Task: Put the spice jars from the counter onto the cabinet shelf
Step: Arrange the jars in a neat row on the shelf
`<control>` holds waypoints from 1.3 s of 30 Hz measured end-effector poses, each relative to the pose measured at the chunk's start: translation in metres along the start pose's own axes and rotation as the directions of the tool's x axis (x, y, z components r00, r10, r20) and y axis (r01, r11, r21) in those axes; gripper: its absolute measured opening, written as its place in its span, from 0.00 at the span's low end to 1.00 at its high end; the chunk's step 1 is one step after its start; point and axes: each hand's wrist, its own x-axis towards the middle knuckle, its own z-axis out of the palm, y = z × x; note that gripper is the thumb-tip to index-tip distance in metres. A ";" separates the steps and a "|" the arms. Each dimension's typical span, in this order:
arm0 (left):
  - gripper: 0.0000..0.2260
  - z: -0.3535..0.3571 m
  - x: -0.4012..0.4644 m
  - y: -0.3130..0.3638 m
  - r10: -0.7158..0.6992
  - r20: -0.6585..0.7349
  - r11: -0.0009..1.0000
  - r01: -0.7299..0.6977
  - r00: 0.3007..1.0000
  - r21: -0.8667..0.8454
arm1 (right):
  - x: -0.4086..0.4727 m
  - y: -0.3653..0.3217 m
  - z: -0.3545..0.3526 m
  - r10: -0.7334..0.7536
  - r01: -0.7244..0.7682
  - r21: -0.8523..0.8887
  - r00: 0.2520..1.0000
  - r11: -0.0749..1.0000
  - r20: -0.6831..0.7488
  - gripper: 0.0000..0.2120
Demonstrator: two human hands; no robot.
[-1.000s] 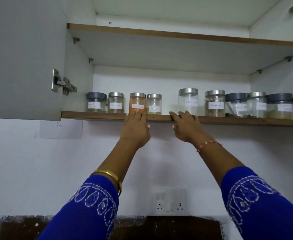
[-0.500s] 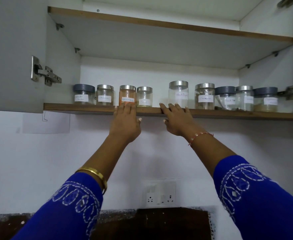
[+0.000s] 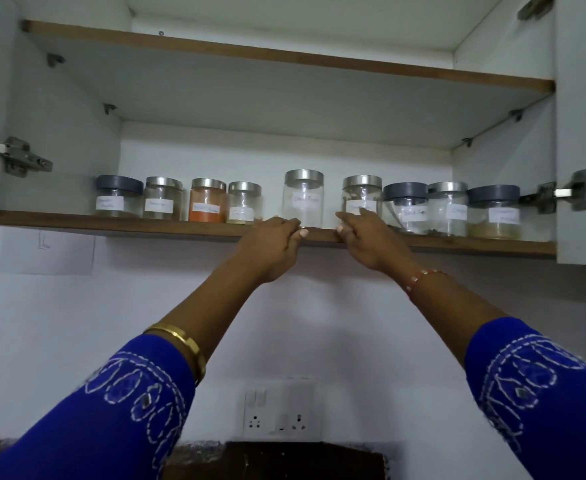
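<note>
Both grips, left hand [image 3: 273, 243] and right hand [image 3: 364, 240], rest loose-fingered, holding nothing, on the cabinet shelf [image 3: 118, 226] edge.

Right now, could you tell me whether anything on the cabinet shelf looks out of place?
Nothing is spilled or tipped. All nine jars stand upright in a row on the shelf; only the tall clear jar sits apart, with gaps either side.
</note>
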 end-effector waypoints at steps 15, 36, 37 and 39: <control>0.26 0.002 0.071 0.036 -0.230 0.397 0.973 0.210 0.889 0.094 | 0.067 0.056 -0.019 0.066 -0.077 0.020 0.942 0.997 0.328 0.25; 0.32 0.034 0.139 0.006 -0.382 0.611 0.910 0.399 0.693 0.116 | 0.125 0.060 0.026 0.124 -0.151 0.022 0.880 0.988 0.459 0.31; 0.32 0.036 0.141 0.005 -0.382 0.612 0.911 0.393 0.693 0.124 | 0.127 0.061 0.027 0.120 -0.146 0.021 0.877 0.989 0.465 0.29; 0.33 0.039 0.143 0.003 -0.394 0.609 0.908 0.393 0.688 0.144 | 0.126 0.059 0.026 0.107 -0.132 0.018 0.870 0.991 0.482 0.23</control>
